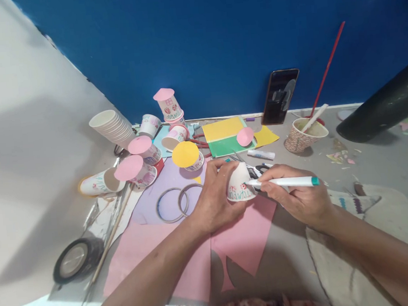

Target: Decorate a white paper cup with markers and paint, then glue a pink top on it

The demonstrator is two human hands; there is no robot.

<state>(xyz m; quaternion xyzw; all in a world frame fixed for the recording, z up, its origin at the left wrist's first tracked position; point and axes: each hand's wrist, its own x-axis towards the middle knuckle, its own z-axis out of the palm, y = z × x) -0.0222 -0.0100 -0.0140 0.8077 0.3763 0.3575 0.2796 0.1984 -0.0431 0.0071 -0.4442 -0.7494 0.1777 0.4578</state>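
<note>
My left hand [212,194] grips a white paper cup [240,171], turned upside down, with red flowers and green pen strokes around its rim. My right hand [295,193] is closed on a white marker [291,182] with a green end, its tip at the cup's side near a red flower. Behind the cup lie black-handled scissors [261,169], partly hidden by my hands. Pink paper sheets [243,232] are spread below the cup. To the left of my left hand, two ring bangles [169,205] rest on lilac paper.
Decorated cups with pink paper tops [134,170] and one with a yellow top [185,155] stand at left, beside a cup stack [110,127]. A phone [280,95] leans on the blue wall. At right are a patterned cup [303,135], a dark cylinder [384,106] and cloth [383,233].
</note>
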